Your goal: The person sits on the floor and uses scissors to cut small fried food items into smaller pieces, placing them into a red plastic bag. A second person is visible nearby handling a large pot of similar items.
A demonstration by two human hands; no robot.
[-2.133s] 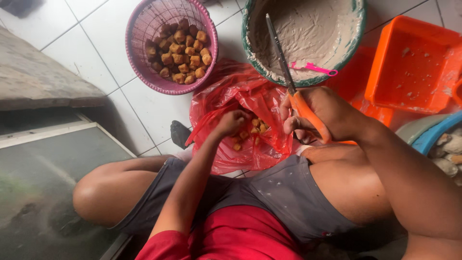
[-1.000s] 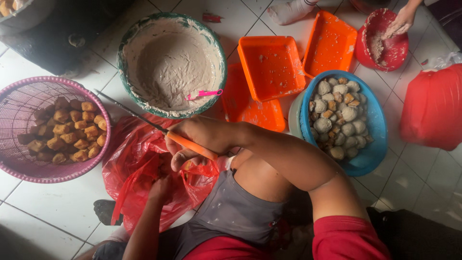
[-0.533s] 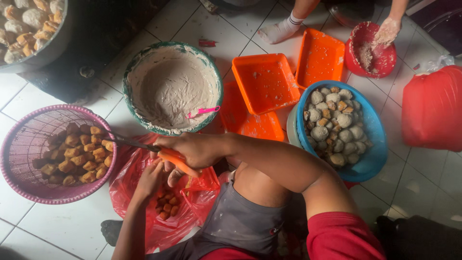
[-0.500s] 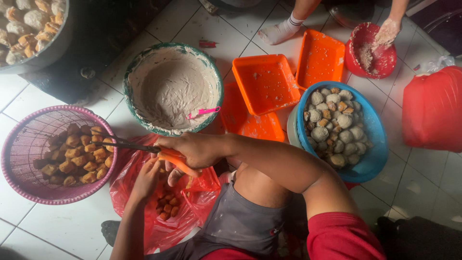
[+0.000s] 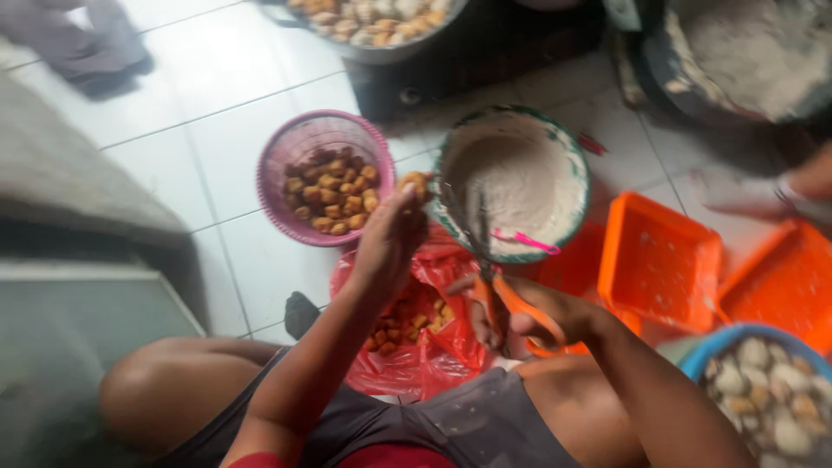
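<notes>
My left hand (image 5: 390, 234) is raised over the red plastic bag (image 5: 433, 347) and pinches a brown fried tofu piece (image 5: 414, 184) between its fingertips, close to the pink basket (image 5: 322, 178) of similar pieces. My right hand (image 5: 529, 312) grips orange-handled scissors (image 5: 494, 277); their blades point up across the green-rimmed bowl (image 5: 513, 182) of pale batter. More tofu pieces lie inside the red bag between my knees.
A pink spoon (image 5: 520, 243) rests in the batter bowl. Orange trays (image 5: 663, 260) sit to the right, and a blue bowl (image 5: 763, 390) of pale stuffed pieces at bottom right. Another person's hand (image 5: 806, 186) is at the right edge. A metal pan (image 5: 373, 22) of food is at the top.
The view has swung left. My left hand came up out of the red bag holding a tofu piece. The scissors turned from pointing toward the basket to pointing up across the batter bowl.
</notes>
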